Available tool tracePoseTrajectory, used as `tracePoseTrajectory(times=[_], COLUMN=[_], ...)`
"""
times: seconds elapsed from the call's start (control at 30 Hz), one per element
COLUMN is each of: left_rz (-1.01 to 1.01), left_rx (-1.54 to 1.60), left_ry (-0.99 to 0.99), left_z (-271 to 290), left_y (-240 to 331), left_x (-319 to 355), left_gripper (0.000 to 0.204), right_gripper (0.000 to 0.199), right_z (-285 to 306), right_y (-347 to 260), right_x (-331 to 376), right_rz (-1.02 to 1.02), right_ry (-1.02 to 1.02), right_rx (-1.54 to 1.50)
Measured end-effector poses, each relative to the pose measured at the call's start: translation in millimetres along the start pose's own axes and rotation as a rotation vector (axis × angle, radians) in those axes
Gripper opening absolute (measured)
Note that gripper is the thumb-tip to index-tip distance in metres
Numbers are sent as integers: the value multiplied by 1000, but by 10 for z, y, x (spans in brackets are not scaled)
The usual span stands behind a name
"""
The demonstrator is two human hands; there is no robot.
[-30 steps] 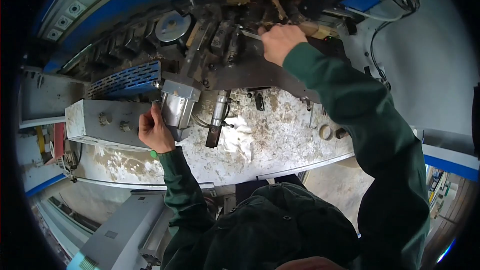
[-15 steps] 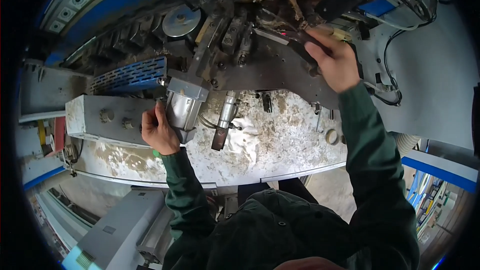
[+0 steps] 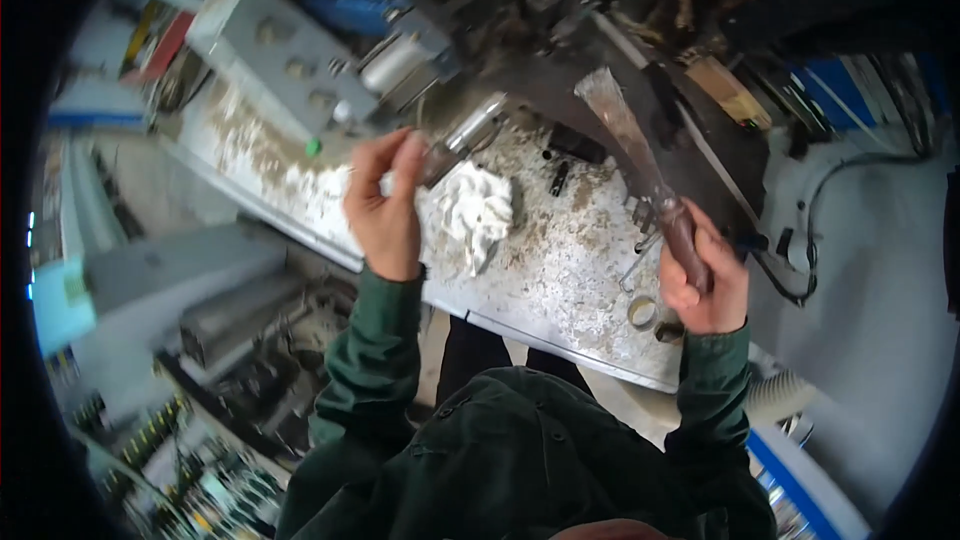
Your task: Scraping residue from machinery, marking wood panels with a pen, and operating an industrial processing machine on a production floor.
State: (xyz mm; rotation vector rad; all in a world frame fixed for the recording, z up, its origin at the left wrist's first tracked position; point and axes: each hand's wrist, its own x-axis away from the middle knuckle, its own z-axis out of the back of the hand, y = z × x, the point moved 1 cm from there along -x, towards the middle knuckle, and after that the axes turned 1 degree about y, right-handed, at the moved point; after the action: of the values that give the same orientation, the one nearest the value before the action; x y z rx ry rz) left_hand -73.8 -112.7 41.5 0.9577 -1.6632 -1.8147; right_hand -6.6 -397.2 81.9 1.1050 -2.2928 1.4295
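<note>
A scraper [image 3: 628,130] with a reddish-brown handle and a stained blade that flares at the tip is in my right hand [image 3: 712,275]. My fingers wrap around its handle, and the blade points up and left over the machine's dark plate [image 3: 690,130]. Off to the left, my left hand [image 3: 387,202] is raised above the dirty white bench surface [image 3: 560,270], thumb and forefinger close together. Whether they pinch anything is too blurred to tell. Just beyond those fingertips is a small silver cylinder [image 3: 478,125]; a crumpled white cloth [image 3: 475,208] lies to the right of the hand.
A grey metal box [image 3: 262,55] and a larger cylinder [image 3: 395,65] stand at the far left. A tape-like ring [image 3: 641,313] rests near the bench's right front. A black cable [image 3: 812,240] hangs at the right; a ribbed hose [image 3: 780,397] sits below it.
My view has turned and blurred. My right hand has drawn the scraper back from the machine, toward me. My left hand has left the larger cylinder's side and moved toward the cloth.
</note>
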Motion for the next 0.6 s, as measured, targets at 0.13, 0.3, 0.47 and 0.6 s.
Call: tracePoseTrajectory(times=[0.13, 0.3, 0.47, 0.6], left_rz=[173, 382, 371, 251], left_rx=[-38, 139, 311, 276], left_ry=[62, 97, 336, 480], left_z=[79, 203, 459, 562], left_y=[-19, 180, 242, 286], left_x=[569, 1235, 1652, 1776], left_gripper=[17, 21, 25, 30], right_gripper=[45, 37, 31, 31], right_z=[154, 248, 123, 39], right_y=[416, 763, 1009, 1077], right_x=[74, 290, 405, 472], right_rz=[-224, -385, -522, -556], right_ry=[-299, -407, -518, -588], right_rx=[-28, -25, 0, -10])
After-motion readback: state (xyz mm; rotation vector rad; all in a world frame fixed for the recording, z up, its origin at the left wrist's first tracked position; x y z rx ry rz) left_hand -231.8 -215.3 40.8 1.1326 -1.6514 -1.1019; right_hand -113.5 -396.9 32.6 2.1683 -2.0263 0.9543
